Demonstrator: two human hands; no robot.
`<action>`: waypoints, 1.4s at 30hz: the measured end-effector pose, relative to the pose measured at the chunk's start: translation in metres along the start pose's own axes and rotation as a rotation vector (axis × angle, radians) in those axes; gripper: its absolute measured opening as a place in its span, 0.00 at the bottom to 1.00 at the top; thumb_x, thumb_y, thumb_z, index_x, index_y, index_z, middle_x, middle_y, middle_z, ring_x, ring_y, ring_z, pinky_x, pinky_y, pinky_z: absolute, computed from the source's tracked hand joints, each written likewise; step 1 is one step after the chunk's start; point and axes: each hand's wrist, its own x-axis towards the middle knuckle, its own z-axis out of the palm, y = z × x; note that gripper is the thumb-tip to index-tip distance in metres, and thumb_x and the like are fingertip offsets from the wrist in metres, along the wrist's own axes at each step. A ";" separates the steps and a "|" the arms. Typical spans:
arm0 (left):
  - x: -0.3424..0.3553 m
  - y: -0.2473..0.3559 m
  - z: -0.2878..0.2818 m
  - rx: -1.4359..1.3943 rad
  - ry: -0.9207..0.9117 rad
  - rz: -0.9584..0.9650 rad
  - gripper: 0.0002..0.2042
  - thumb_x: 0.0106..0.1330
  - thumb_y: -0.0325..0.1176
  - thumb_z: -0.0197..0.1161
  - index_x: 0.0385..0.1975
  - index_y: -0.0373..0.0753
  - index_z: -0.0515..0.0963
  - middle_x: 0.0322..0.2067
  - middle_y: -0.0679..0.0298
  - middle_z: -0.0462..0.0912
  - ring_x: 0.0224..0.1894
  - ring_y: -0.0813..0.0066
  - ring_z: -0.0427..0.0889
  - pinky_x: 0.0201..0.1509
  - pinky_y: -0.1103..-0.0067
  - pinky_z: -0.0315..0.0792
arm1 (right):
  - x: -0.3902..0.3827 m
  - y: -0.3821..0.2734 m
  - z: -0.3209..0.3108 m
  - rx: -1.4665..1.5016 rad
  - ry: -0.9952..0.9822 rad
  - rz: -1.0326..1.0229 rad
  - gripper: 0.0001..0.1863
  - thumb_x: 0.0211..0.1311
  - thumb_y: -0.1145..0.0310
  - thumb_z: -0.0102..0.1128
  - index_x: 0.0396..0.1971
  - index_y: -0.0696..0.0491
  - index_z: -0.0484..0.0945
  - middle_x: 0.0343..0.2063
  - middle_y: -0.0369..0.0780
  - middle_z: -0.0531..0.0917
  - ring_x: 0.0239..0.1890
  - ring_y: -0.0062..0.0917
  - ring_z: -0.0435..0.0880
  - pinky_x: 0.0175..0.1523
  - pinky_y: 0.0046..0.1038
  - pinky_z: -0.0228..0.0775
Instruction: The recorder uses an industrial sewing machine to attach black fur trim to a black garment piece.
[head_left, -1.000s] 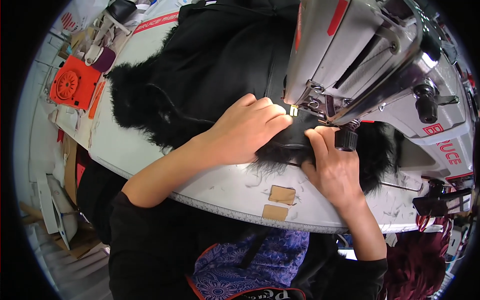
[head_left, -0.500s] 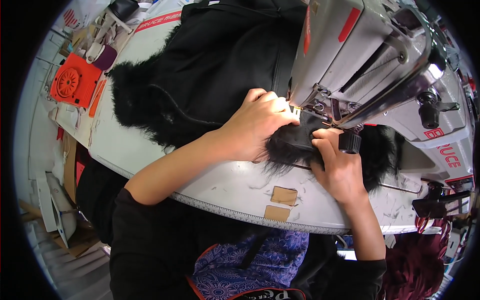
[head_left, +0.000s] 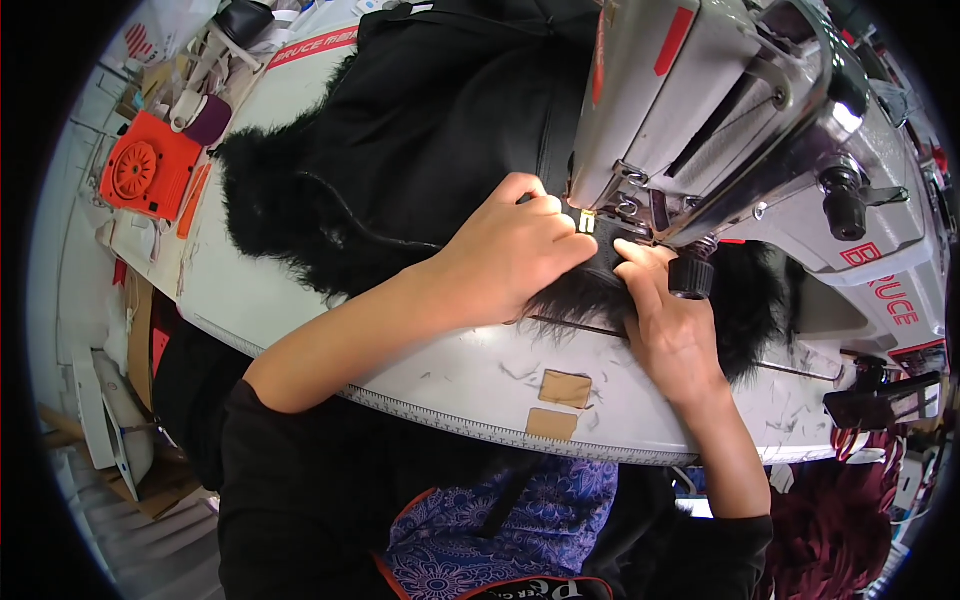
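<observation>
left hand (head_left: 510, 255) flat on black fur garment (head_left: 400, 170) | right hand (head_left: 670, 330) pinching it

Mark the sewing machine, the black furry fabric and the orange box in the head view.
sewing machine (head_left: 700, 110), head view, on the grey side of its head.
black furry fabric (head_left: 420, 150), head view, on the smooth middle part left of the machine.
orange box (head_left: 145, 180), head view, on its top face.

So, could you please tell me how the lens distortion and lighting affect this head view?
In the head view, the fisheye bends the table edge into a curve and blackens the corners; a bright highlight sits on the sewing machine; the black furry fabric swallows detail; both hands, left hand and right hand, look sharp.
</observation>
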 end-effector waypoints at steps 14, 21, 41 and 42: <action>-0.021 0.031 0.018 0.173 0.100 -0.141 0.07 0.52 0.30 0.56 0.29 0.37 0.77 0.27 0.63 0.74 0.30 0.66 0.77 0.27 0.73 0.72 | 0.031 0.010 -0.015 0.477 -0.240 0.624 0.18 0.50 0.72 0.61 0.43 0.61 0.73 0.38 0.45 0.77 0.40 0.31 0.77 0.50 0.26 0.67; -0.012 0.024 0.025 0.160 -0.006 -0.259 0.05 0.54 0.29 0.55 0.26 0.35 0.75 0.26 0.60 0.77 0.27 0.65 0.79 0.28 0.70 0.74 | 0.033 0.012 -0.014 0.420 -0.271 0.614 0.21 0.46 0.71 0.65 0.43 0.58 0.73 0.40 0.44 0.75 0.41 0.30 0.76 0.51 0.26 0.66; 0.008 0.025 -0.011 -0.253 -0.480 -0.679 0.12 0.59 0.40 0.54 0.29 0.36 0.76 0.30 0.52 0.79 0.33 0.51 0.78 0.35 0.63 0.73 | 0.014 0.014 0.003 0.065 -0.014 0.131 0.22 0.37 0.77 0.63 0.39 0.50 0.77 0.33 0.39 0.76 0.40 0.35 0.73 0.51 0.33 0.63; 0.008 0.024 -0.014 -0.245 -0.538 -0.666 0.13 0.59 0.40 0.53 0.30 0.37 0.76 0.31 0.53 0.79 0.34 0.52 0.79 0.36 0.63 0.74 | 0.013 0.014 0.003 0.064 -0.012 0.127 0.22 0.37 0.77 0.63 0.39 0.50 0.77 0.33 0.39 0.76 0.40 0.35 0.73 0.51 0.33 0.63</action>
